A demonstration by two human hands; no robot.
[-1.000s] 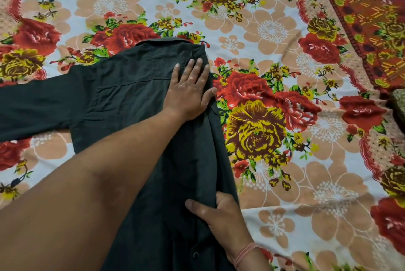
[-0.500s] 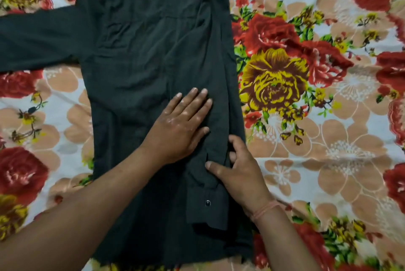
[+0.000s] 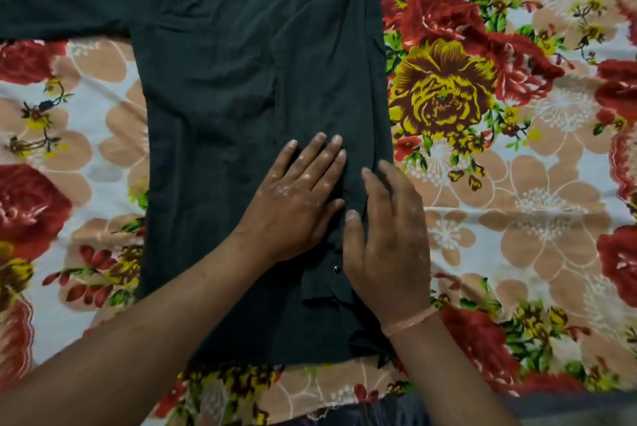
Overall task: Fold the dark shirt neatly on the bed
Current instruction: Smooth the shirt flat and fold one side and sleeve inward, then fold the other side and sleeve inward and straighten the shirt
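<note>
shirt: dark, flat on floral bed, centre frame
left hand: fingers straight, pressing shirt
right hand: flat on folded edge

You are looking at a dim, evenly lit scene; the light is soft and diffuse, and its source cannot be placed. The dark, near-black fabric shirt renders almost flat, its creases only faintly legible. The white cotton bedsheet printed with red, yellow and peach flowers reads muted but well exposed. Shadows are weak and stay close to the left hand and the right hand, whose fingertips show slight motion blur. Fine detail is soft and smeared throughout. The floral pattern bows toward the frame edges.
</note>
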